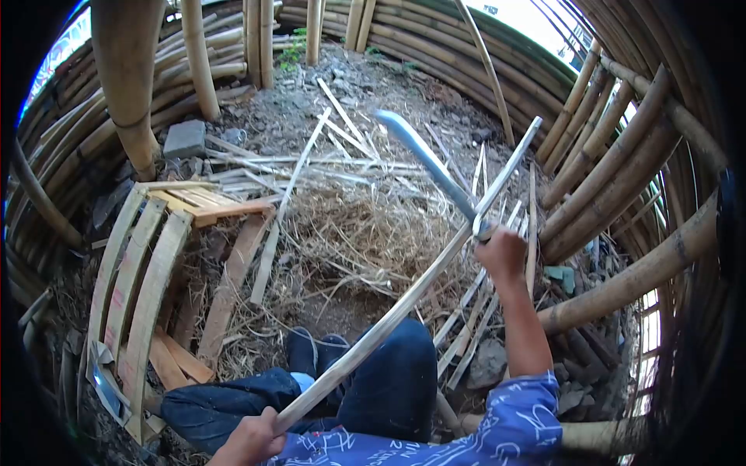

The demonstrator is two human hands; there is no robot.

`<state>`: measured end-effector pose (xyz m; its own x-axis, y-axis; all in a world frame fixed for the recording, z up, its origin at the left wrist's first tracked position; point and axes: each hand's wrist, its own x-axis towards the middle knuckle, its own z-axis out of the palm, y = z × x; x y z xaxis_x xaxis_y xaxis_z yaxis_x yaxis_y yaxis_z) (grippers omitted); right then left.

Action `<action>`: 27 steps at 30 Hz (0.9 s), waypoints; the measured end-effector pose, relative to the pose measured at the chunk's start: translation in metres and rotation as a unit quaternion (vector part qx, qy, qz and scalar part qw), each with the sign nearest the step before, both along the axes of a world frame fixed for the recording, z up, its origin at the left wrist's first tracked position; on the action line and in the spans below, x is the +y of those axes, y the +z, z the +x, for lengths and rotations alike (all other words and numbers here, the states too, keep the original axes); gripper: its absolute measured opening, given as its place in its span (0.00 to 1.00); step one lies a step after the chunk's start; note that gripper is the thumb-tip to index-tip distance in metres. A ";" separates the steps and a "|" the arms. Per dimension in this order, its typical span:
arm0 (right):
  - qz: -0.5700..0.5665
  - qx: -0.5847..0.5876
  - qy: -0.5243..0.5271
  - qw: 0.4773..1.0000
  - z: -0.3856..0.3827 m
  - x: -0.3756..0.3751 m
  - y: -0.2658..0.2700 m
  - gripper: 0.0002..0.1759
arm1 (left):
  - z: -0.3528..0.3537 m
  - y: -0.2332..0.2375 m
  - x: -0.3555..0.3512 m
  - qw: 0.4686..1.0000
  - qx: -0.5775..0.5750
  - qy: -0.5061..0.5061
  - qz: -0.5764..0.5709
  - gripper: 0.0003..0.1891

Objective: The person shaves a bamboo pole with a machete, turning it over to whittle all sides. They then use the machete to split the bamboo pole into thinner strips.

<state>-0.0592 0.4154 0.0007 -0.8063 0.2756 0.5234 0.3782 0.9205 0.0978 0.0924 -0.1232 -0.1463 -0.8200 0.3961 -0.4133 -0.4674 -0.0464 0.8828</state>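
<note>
A long split bamboo strip (388, 322) runs diagonally from my lap up to the right. My left hand (252, 439) is closed around its lower end, low in the view. Farther up, my right hand (501, 252) grips a machete (427, 159) by its handle, mostly hidden in the fist. The curved blade points up and to the left, and its base overlaps the strip just above my right fist. The strip's far end extends past the blade to the upper right.
Pale shavings (350, 225) cover the ground before my knees (392, 380). Cut strips (291, 202) lie beyond them. A slatted wooden crate (159, 272) stands at left, near a grey block (185, 140). Bamboo poles (637, 272) crowd the right side, with stones (486, 361) below.
</note>
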 end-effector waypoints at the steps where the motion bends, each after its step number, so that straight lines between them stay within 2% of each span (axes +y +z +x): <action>1: -0.017 -0.034 0.012 0.999 0.001 -0.016 0.011 0.09 | -0.003 -0.016 -0.010 1.000 0.012 0.000 -0.003 0.16; 2: -0.022 -0.037 0.072 0.996 0.005 -0.023 0.013 0.09 | -0.010 -0.024 -0.020 0.907 0.254 -0.187 -0.281 0.14; 3: -0.025 -0.048 0.129 0.990 0.011 -0.028 0.013 0.09 | -0.013 -0.026 -0.024 0.655 0.447 -0.343 -0.504 0.13; 4: 0.004 -0.041 0.168 0.985 0.014 -0.037 0.013 0.09 | -0.015 -0.019 -0.020 0.655 0.446 -0.349 -0.500 0.13; 6: 0.042 -0.022 0.235 0.971 0.017 -0.055 0.014 0.10 | -0.020 0.002 -0.013 0.800 0.425 -0.218 -0.364 0.10; 7: 0.037 -0.022 0.232 0.972 0.016 -0.050 0.010 0.10 | -0.023 0.015 -0.013 0.854 0.405 -0.147 -0.293 0.09; 8: 0.006 -0.052 0.145 0.988 0.013 -0.037 0.004 0.09 | -0.025 0.029 -0.016 0.851 0.404 -0.154 -0.298 0.09; 9: -0.023 -0.083 0.059 0.995 0.010 -0.022 -0.001 0.09 | -0.025 0.043 -0.019 0.900 0.242 -0.183 -0.314 0.11; 10: -0.027 -0.060 0.034 0.997 0.005 0.003 -0.001 0.08 | -0.025 0.050 -0.022 0.923 0.073 -0.202 -0.320 0.13; 11: -0.031 -0.038 0.008 0.999 0.004 0.024 -0.003 0.08 | -0.023 0.040 -0.028 0.922 0.071 -0.202 -0.323 0.13; 12: 0.043 -0.023 0.018 0.999 0.004 0.030 -0.004 0.07 | -0.018 0.021 -0.028 0.854 0.293 -0.243 -0.354 0.14; 13: 0.013 -0.041 0.020 0.999 0.003 0.015 -0.003 0.09 | -0.016 0.010 -0.024 0.728 0.509 -0.220 -0.404 0.16; 15: -0.051 -0.057 0.078 0.994 0.009 -0.017 -0.006 0.08 | -0.025 -0.001 -0.020 0.751 0.459 -0.207 -0.428 0.13; 17: -0.020 -0.057 0.152 0.986 0.021 -0.041 -0.003 0.09 | -0.030 0.003 -0.017 0.773 0.421 -0.195 -0.432 0.10; 18: 0.000 -0.035 0.227 0.973 0.023 -0.044 0.002 0.07 | -0.031 0.007 -0.016 0.778 0.414 -0.195 -0.431 0.09; 19: 0.001 -0.038 0.230 0.973 0.017 -0.028 0.001 0.07 | -0.032 0.010 -0.015 0.779 0.411 -0.197 -0.431 0.08; 21: -0.021 -0.066 0.051 0.996 0.006 0.011 -0.006 0.07 | -0.034 0.037 -0.015 0.768 0.421 -0.230 -0.423 0.08; 23: -0.031 -0.038 -0.037 0.998 -0.007 0.024 0.008 0.07 | -0.041 0.042 -0.011 0.731 0.461 -0.254 -0.434 0.10; 24: 0.004 -0.037 -0.048 0.998 -0.010 0.018 0.002 0.07 | -0.034 -0.002 -0.023 0.766 0.425 -0.168 -0.451 0.07; 25: 0.018 -0.049 0.018 0.998 -0.009 0.001 0.004 0.07 | -0.034 -0.006 -0.017 0.768 0.427 -0.148 -0.453 0.07; 27: -0.039 -0.102 0.107 0.988 0.002 -0.038 0.016 0.07 | -0.043 -0.008 -0.017 0.762 0.405 -0.183 -0.470 0.08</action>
<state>-0.0567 0.3774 0.0170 -0.9370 0.1206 0.3278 0.1538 0.9851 0.0772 0.0490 -0.1400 -0.1541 -0.8625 0.5010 -0.0720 0.4201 0.7879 0.4502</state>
